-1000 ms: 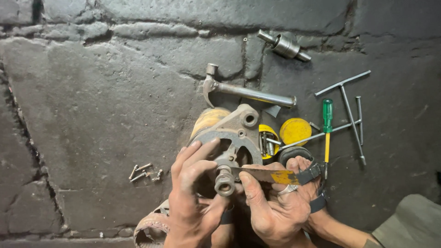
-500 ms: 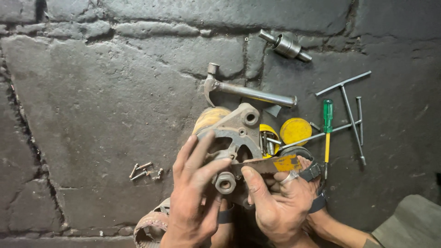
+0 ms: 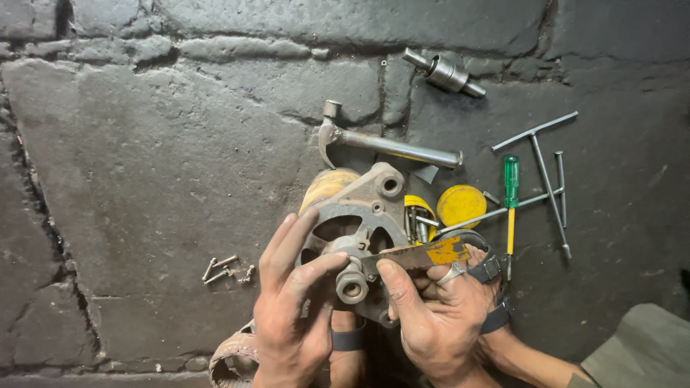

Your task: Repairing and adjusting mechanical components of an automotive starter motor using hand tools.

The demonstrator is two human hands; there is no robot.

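- Head view shows me both hands low in the middle, over a dark stone floor [image 3: 165, 165] with rough joints between its slabs.
- My left hand [image 3: 293, 302] is closed on the near side of a grey metal casting [image 3: 366, 208]; its fingers lie spread over the casting's curved rim and the thumb presses near a short round stub [image 3: 351, 284] on its lower end.
- My right hand [image 3: 435, 316] grips a flat, rusty blade with a yellow patch [image 3: 420, 255], thumb on top, and the blade lies across the casting just above the stub, touching it.
- That right hand wears a ring on one finger, and a dark strap [image 3: 496, 316] circles the wrist.
- The casting is held up off the floor between both hands, tilted, with a holed lug at its far end.
- Just beyond it, toward the far edge of the floor, a hammer [image 3: 388, 144] lies on its side.
- A yellow round tin [image 3: 461, 205] sits just right of the casting, beside an open yellow pot holding small metal bits [image 3: 419, 219].
- Right of those lie a screwdriver with a green handle [image 3: 510, 194] and two T-shaped wrenches [image 3: 543, 165], crossing one another.
- A steel socket piece [image 3: 444, 72] lies near the far edge, well apart from my hands.
- A few small bolts [image 3: 226, 269] lie on the floor to the left of my left hand.
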